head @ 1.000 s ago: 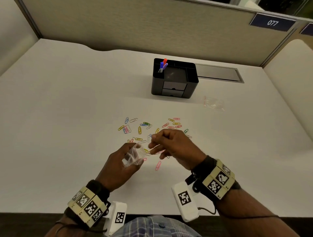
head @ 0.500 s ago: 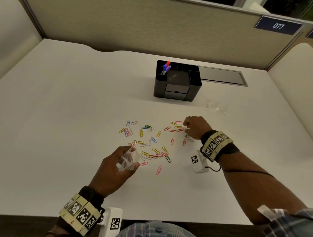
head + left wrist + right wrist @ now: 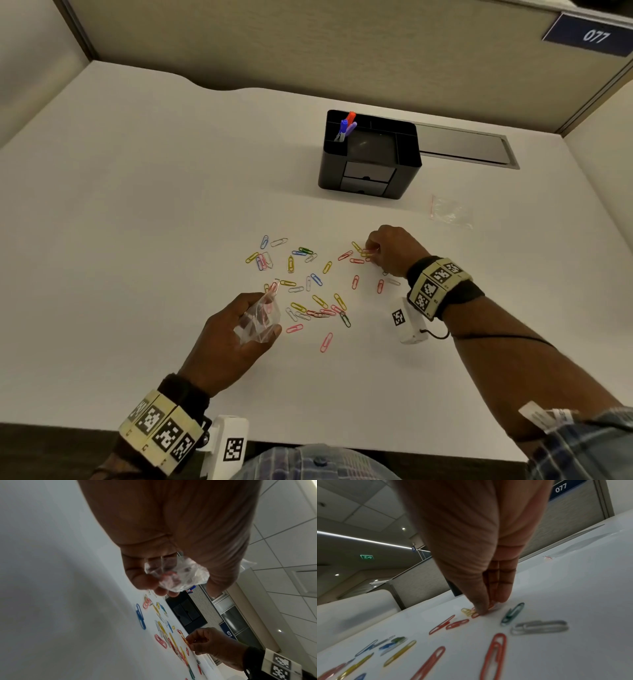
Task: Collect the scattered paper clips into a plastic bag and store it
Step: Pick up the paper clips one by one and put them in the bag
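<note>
Coloured paper clips [image 3: 310, 287] are seen scattered over the middle of the white table [image 3: 137, 240], spread between the two hands. A small clear plastic bag [image 3: 260, 317] is held in the left hand [image 3: 226, 339], the grip closed round its crumpled body at the near left edge of the scatter; a few red clips can be made out inside it in the left wrist view. The right hand [image 3: 390, 250] is set down at the far right of the scatter, its grip narrowed to a pinch on a red clip [image 3: 476, 614] that lies on the table, with a yellow clip [image 3: 466, 611] just beside it and a green clip [image 3: 513, 614] and a grey clip [image 3: 539, 627] nearby.

Beyond the clips a black desk organiser [image 3: 370, 154] with pens [image 3: 346, 125] in its left corner is stood, well apart from both hands. A second clear bag [image 3: 450, 212] is laid flat to its right. A grey cable hatch [image 3: 462, 145] is set into the table behind the organiser. The table is bounded by partition walls [image 3: 308, 44] at the back and sides. Bare table surface is left on the far left and along the near edge.
</note>
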A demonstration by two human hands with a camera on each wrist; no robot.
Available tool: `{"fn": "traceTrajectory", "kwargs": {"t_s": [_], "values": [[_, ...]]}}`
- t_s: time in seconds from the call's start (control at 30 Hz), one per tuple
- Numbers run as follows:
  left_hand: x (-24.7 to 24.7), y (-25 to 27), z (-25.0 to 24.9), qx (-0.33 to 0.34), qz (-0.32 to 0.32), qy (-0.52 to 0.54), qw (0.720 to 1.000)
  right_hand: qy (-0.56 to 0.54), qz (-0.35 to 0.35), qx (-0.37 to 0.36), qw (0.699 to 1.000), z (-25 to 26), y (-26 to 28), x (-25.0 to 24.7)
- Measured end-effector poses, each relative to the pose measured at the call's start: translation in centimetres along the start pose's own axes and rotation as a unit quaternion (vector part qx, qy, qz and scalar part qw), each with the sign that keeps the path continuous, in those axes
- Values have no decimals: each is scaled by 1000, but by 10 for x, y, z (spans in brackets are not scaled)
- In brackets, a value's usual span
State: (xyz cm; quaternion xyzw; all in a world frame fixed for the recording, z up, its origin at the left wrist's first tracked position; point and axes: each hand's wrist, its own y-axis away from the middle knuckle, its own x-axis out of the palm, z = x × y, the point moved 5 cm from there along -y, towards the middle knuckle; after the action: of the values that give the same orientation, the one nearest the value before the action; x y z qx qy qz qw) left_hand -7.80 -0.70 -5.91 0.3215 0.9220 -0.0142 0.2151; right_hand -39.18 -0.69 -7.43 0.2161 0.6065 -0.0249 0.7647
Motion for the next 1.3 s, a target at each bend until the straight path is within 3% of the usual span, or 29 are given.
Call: {"fn": "traceTrajectory", "kwargs": {"t_s": [0.6,0.83,1.03,1.1,1.2,1.3], "values": [[1,1,-4,9,5,8,1000,15,16,39,999,3,24,22],[3,0,-7,16,6,3,1000,-32,19,64,997,2,28,18],[1,-1,1,12,15,15,1000,-148,-16,54,987,17,46,-6],[2,-1,4,12,21,13,1000,-228,6,41,973,34,60,-16],[4,-3,5,12,28,2,1000,-396,83,17,914,66,83,-23],[6,-5,7,7,36,-25,999,-471,125,-16,873,94,98,-28]]}}
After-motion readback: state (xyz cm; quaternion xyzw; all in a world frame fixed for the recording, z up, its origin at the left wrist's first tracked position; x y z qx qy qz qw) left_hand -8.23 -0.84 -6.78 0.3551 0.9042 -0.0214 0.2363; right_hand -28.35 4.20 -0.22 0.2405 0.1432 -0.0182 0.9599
